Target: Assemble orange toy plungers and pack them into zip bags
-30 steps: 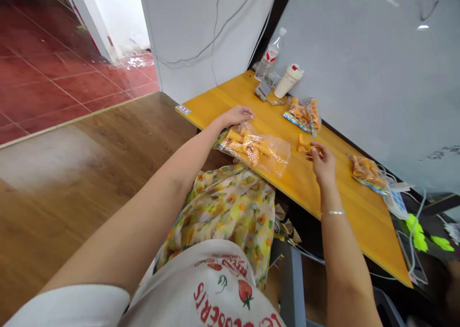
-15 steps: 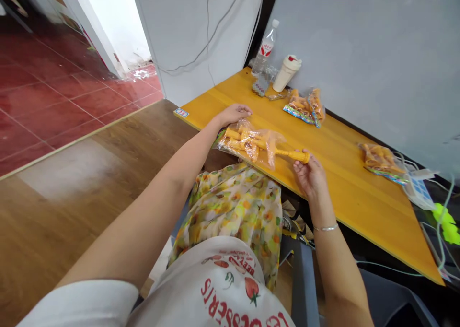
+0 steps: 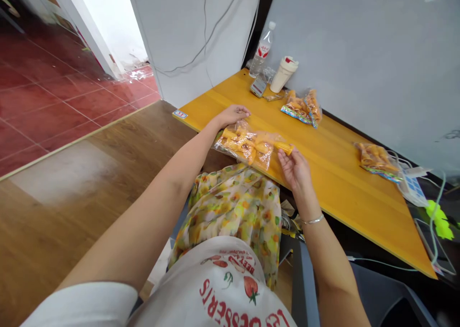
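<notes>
A clear plastic bag (image 3: 247, 147) of yellow-orange plastic toy parts lies along the near edge of the table. My right hand (image 3: 295, 169) pinches the ribbed end of a yellow plastic rod (image 3: 283, 147) at the bag's right side. Most of that rod is inside the bag, where the film blurs its shape. Just beyond the bag's upper left corner, my left hand (image 3: 233, 114) rests on the table with its fingers loosely bent and nothing visible in them. Its wrist lies beside the bag.
On the yellow wooden table (image 3: 323, 173) stand a plastic bottle (image 3: 261, 51) and a white cup (image 3: 283, 75), with a phone (image 3: 258, 87) nearby. Other bags of orange parts lie at the back (image 3: 302, 107) and right (image 3: 378, 161), near a power strip (image 3: 413, 188) and cables.
My right hand has moved left, and the yellow rod has slid deeper into the bag, leaving mainly its ribbed end outside. My left hand has stayed almost in place.
</notes>
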The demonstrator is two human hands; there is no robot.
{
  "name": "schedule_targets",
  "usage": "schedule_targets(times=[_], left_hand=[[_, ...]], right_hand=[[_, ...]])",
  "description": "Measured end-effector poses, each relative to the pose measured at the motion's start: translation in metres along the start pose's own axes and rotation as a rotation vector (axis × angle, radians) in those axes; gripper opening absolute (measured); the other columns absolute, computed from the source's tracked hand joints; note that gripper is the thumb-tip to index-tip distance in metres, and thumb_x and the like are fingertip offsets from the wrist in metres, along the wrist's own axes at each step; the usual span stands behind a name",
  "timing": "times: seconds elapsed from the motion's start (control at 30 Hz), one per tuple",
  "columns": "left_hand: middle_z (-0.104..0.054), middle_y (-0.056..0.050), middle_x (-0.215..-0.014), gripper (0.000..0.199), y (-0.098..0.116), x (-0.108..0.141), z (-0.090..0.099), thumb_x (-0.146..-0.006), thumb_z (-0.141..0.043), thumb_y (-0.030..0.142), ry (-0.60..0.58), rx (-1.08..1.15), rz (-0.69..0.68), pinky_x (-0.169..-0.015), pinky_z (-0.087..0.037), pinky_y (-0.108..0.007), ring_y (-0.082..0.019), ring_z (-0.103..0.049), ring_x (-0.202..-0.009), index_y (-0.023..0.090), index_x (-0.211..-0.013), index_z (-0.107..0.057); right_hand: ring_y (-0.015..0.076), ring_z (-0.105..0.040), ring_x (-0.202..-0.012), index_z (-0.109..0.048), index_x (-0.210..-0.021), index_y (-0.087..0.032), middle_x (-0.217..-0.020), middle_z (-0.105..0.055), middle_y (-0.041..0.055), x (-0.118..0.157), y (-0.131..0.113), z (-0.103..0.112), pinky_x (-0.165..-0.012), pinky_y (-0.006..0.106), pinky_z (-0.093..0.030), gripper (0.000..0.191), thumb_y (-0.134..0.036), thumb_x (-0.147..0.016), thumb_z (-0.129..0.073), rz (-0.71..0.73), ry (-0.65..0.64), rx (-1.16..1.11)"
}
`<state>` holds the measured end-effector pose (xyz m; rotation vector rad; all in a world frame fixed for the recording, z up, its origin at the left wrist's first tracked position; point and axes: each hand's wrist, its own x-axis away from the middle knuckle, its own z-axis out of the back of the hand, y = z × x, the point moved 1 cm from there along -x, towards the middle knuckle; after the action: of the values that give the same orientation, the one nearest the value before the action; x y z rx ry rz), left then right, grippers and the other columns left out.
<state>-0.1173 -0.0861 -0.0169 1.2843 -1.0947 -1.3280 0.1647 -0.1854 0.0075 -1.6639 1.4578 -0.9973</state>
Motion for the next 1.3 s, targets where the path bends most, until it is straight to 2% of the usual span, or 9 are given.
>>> schedule_targets(times=[0.2,0.37,0.57,0.7,0.83,0.97,1.13,1.23,1.3], left_hand=[[-0.064,0.001,-0.069,0.009,0.0,-0.002,0.0,-0.079,-0.072,0.018,0.011,0.002,0.031,-0.065,-0.039,-0.023,-0.009,-0.051,-0.06,0.012,-0.085,-0.069],[-0.063,0.001,-0.068,0.009,-0.003,-0.004,0.001,-0.081,-0.071,0.019,-0.002,-0.007,0.036,-0.063,-0.038,-0.023,-0.009,-0.05,-0.058,0.013,-0.088,-0.07],[-0.06,0.002,-0.065,0.009,-0.006,-0.007,0.004,-0.081,-0.07,0.019,-0.007,-0.009,0.024,-0.061,-0.038,-0.022,-0.008,-0.049,-0.058,0.013,-0.087,-0.069],[-0.056,0.004,-0.061,0.011,-0.006,-0.007,0.005,-0.08,-0.073,0.023,-0.011,0.0,0.016,-0.059,-0.037,-0.022,-0.008,-0.046,-0.054,0.014,-0.085,-0.069],[-0.058,0.003,-0.063,0.009,-0.006,-0.004,0.001,-0.08,-0.073,0.021,-0.003,0.041,0.039,-0.061,-0.039,-0.023,-0.008,-0.048,-0.055,0.015,-0.085,-0.068],[-0.061,0.001,-0.069,0.006,0.002,-0.003,0.001,-0.083,-0.068,0.019,0.011,0.007,0.045,-0.065,-0.043,-0.023,-0.009,-0.051,-0.061,0.014,-0.086,-0.067],[-0.067,-0.007,-0.095,0.015,0.032,0.012,0.002,-0.084,-0.065,0.022,0.208,-0.425,-0.079,-0.092,-0.049,-0.033,-0.019,-0.062,-0.094,0.014,-0.097,-0.067],[-0.064,-0.014,-0.125,0.036,0.05,0.051,-0.027,-0.091,-0.059,0.037,0.152,-0.611,-0.275,-0.11,-0.041,-0.041,-0.027,-0.057,-0.123,0.015,-0.119,-0.063],[-0.056,-0.022,-0.141,0.058,0.054,0.083,-0.057,-0.093,-0.055,0.05,0.077,-0.688,-0.26,-0.117,-0.035,-0.048,-0.034,-0.05,-0.137,0.011,-0.136,-0.054]], right_hand=[[0.0133,-0.077,-0.088,-0.062,-0.086,-0.021,-0.081,-0.07,-0.0039,-0.01,0.011,-0.019,-0.09,0.026,-0.064,0.015,-0.018,-0.083,-0.077,-0.046,-0.124,0.027],[0.0117,-0.075,-0.081,-0.063,-0.091,-0.022,-0.083,-0.071,-0.0026,-0.023,0.014,-0.022,-0.082,0.022,-0.064,0.015,-0.022,-0.084,-0.076,-0.067,-0.12,0.121],[0.0108,-0.065,-0.06,-0.069,-0.113,-0.024,-0.075,-0.068,-0.0026,-0.038,0.012,-0.021,-0.065,0.025,-0.058,0.034,-0.039,-0.083,-0.073,0.058,-0.183,0.587],[0.0126,-0.062,-0.067,-0.067,-0.126,-0.025,-0.083,-0.069,0.0008,-0.058,0.015,-0.019,-0.062,0.024,-0.054,0.045,-0.047,-0.087,-0.065,0.136,-0.146,0.814],[0.012,-0.065,-0.084,-0.058,-0.135,-0.03,-0.114,-0.07,0.0028,-0.069,0.019,-0.017,-0.063,0.02,-0.052,0.047,-0.054,-0.094,-0.053,0.051,-0.056,0.776],[0.0095,-0.066,-0.074,-0.056,-0.135,-0.028,-0.097,-0.071,0.0006,-0.062,0.013,-0.017,-0.068,0.02,-0.053,0.044,-0.052,-0.099,-0.049,-0.09,-0.217,0.635],[0.011,-0.07,-0.072,-0.061,-0.126,-0.03,-0.073,-0.064,-0.0056,-0.045,0.002,-0.014,-0.069,0.021,-0.055,0.039,-0.043,-0.09,-0.069,-0.18,-0.305,0.47],[0.0112,-0.07,-0.072,-0.067,-0.114,-0.026,-0.072,-0.065,-0.0048,-0.042,0.006,-0.014,-0.072,0.022,-0.057,0.034,-0.046,-0.086,-0.073,-0.196,-0.32,0.387],[0.0114,-0.07,-0.071,-0.069,-0.106,-0.024,-0.075,-0.069,-0.0031,-0.043,0.013,-0.016,-0.073,0.023,-0.058,0.033,-0.049,-0.085,-0.074,-0.198,-0.316,0.332]])
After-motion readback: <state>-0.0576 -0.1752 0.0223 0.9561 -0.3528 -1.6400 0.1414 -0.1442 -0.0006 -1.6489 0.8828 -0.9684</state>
